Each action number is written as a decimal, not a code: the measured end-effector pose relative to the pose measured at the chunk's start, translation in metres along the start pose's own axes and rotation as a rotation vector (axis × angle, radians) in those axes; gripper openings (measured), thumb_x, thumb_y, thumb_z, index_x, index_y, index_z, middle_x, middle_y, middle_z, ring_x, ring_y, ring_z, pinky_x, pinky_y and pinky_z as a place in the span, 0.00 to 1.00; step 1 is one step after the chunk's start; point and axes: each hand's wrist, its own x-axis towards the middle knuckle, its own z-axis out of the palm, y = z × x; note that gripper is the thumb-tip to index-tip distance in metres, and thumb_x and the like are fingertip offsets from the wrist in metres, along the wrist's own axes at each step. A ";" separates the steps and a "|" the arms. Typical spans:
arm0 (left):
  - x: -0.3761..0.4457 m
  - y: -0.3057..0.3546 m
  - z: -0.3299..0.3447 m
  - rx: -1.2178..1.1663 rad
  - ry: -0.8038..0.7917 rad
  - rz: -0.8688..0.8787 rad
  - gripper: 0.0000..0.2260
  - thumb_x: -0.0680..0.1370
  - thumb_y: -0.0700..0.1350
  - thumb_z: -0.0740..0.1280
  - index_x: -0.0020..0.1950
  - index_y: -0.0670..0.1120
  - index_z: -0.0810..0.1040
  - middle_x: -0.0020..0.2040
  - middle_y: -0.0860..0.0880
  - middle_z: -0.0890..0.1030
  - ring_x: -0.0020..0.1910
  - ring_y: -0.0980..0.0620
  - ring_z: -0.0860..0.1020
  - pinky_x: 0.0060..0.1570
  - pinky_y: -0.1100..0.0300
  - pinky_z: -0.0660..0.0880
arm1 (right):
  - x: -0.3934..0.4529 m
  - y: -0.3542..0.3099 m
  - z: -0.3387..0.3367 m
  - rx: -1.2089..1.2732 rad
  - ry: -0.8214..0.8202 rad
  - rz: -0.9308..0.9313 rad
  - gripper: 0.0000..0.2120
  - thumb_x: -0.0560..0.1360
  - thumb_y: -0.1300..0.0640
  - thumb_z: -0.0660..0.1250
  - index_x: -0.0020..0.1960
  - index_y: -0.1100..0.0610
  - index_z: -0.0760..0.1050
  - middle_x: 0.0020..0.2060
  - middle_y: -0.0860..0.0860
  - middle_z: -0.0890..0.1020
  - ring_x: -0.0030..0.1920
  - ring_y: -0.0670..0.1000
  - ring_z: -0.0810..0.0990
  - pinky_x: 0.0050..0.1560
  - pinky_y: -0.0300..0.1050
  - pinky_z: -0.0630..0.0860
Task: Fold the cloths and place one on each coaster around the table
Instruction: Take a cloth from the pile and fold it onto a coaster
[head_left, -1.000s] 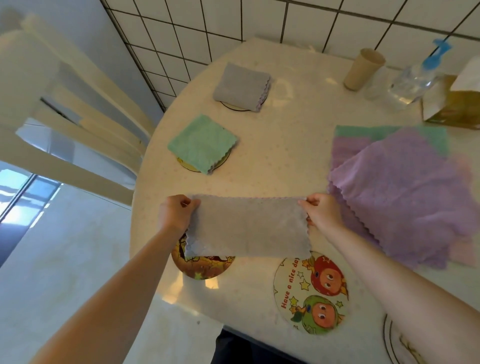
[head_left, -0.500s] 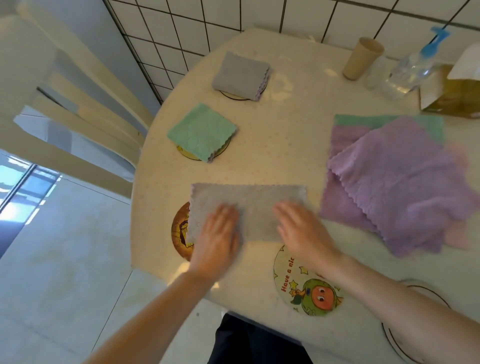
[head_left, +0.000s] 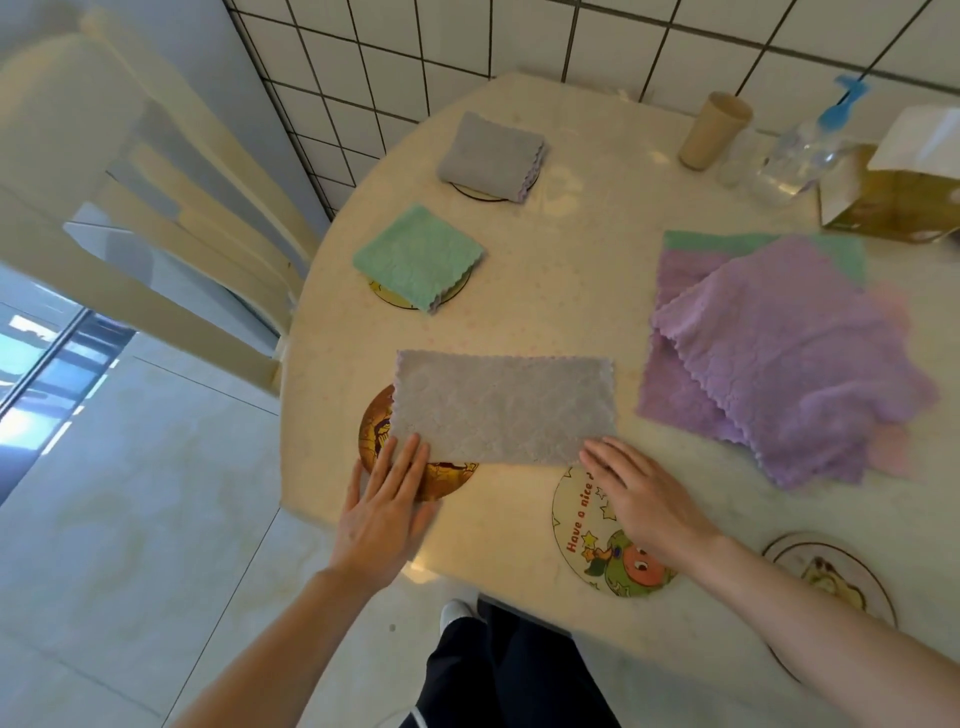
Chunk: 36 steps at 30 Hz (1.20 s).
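A grey cloth (head_left: 501, 408) folded once into a long rectangle lies flat near the table's front edge, its left end over a brown coaster (head_left: 447, 478). My left hand (head_left: 387, 506) lies flat with straight fingers touching the cloth's near left corner. My right hand (head_left: 641, 496) is flat too, fingertips at the near right corner, resting over a round cartoon coaster (head_left: 587, 540). A folded green cloth (head_left: 418, 257) and a folded grey cloth (head_left: 491, 156) each sit on a coaster farther back. A pile of unfolded purple, green and pink cloths (head_left: 784, 343) lies at the right.
Another coaster (head_left: 831, 571) sits at the front right by my right forearm. A paper cup (head_left: 714, 130), a spray bottle (head_left: 810, 148) and a cardboard box (head_left: 898, 192) stand by the tiled wall. A cream chair (head_left: 145, 208) stands left of the table (head_left: 571, 270).
The grey cloth was held up by its corners, then laid on the table. Both hands have slid back from the cloth's middle to its near corners.
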 end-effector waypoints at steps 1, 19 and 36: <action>-0.002 -0.002 -0.002 -0.011 -0.013 -0.016 0.30 0.79 0.65 0.42 0.77 0.54 0.40 0.78 0.55 0.40 0.76 0.51 0.35 0.73 0.50 0.35 | 0.000 0.001 -0.002 -0.015 -0.024 -0.004 0.35 0.64 0.70 0.71 0.70 0.61 0.68 0.67 0.56 0.73 0.68 0.57 0.70 0.65 0.53 0.72; 0.039 0.114 -0.018 -0.374 0.118 0.255 0.24 0.78 0.52 0.58 0.73 0.46 0.66 0.69 0.47 0.72 0.69 0.47 0.69 0.67 0.49 0.68 | 0.003 -0.045 -0.075 0.130 0.222 -0.275 0.13 0.68 0.66 0.69 0.50 0.55 0.77 0.40 0.48 0.77 0.41 0.50 0.75 0.39 0.44 0.74; -0.005 0.030 -0.045 -0.559 -0.181 0.507 0.19 0.80 0.48 0.56 0.71 0.54 0.69 0.70 0.56 0.70 0.70 0.64 0.63 0.71 0.71 0.54 | 0.019 -0.016 -0.025 0.271 0.058 -0.252 0.34 0.72 0.69 0.65 0.74 0.50 0.58 0.73 0.50 0.63 0.73 0.49 0.60 0.71 0.49 0.63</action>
